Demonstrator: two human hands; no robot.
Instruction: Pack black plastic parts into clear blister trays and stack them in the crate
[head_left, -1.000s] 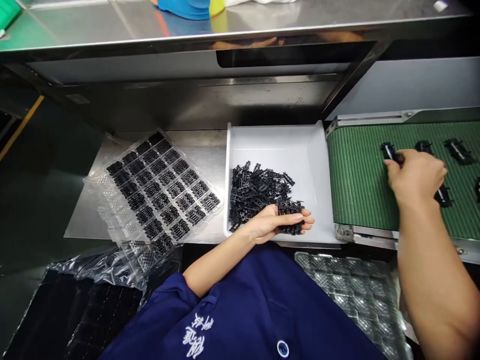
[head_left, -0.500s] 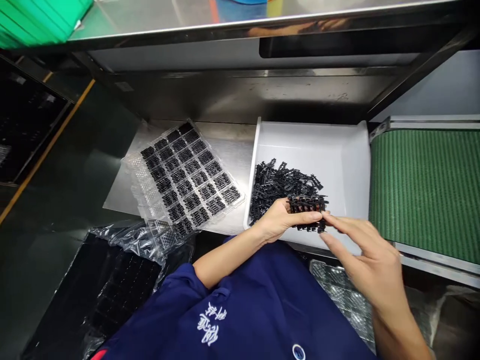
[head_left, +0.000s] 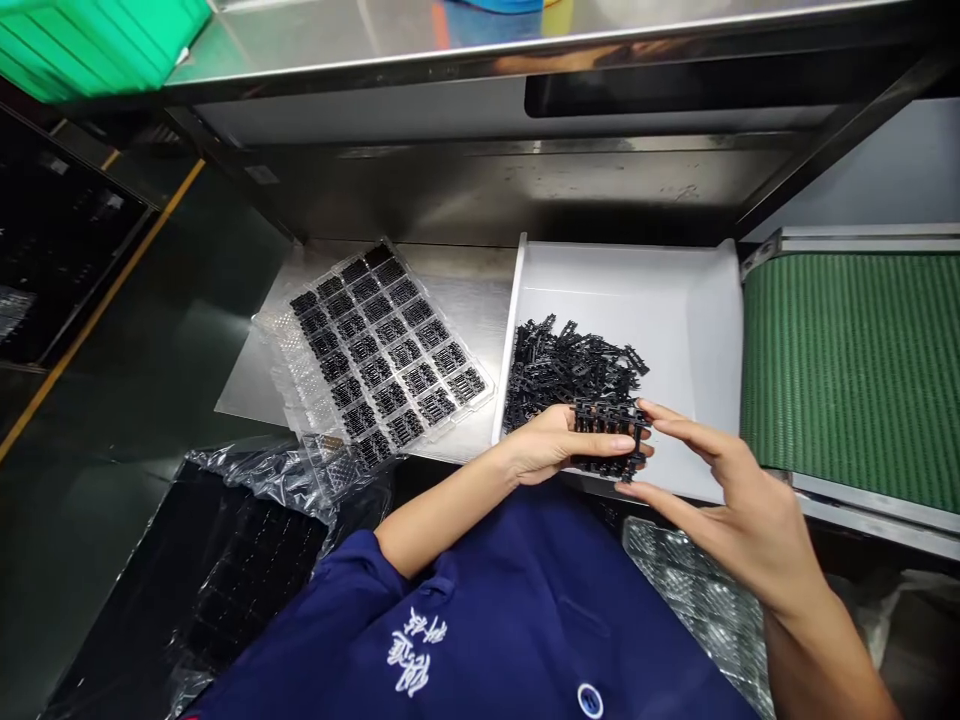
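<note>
My left hand [head_left: 546, 446] is wrapped round a row of black plastic parts [head_left: 600, 418], its thumb laid across their front. At the right end of that row, my right hand [head_left: 750, 505] pinches one narrow black part [head_left: 637, 450] lengthwise, fingertip at its top end and thumb at its bottom end. Just behind both hands, a loose heap of the same black plastic parts [head_left: 574, 360] lies in a white tray [head_left: 690, 300]. To the left, a clear compartment tray [head_left: 487, 393] holds black parts in rows of pockets.
A green conveyor belt [head_left: 847, 370] runs along the right side. Bagged black trays [head_left: 232, 560] lie at lower left, and clear plastic trays [head_left: 690, 590] at lower right. A metal shelf edge [head_left: 525, 50] crosses above, with a green bin [head_left: 97, 45] on it.
The row of parts in my left hand has tilted so more of its front shows. My right thumb and fingertip have spread to the two ends of the part at its right end.
</note>
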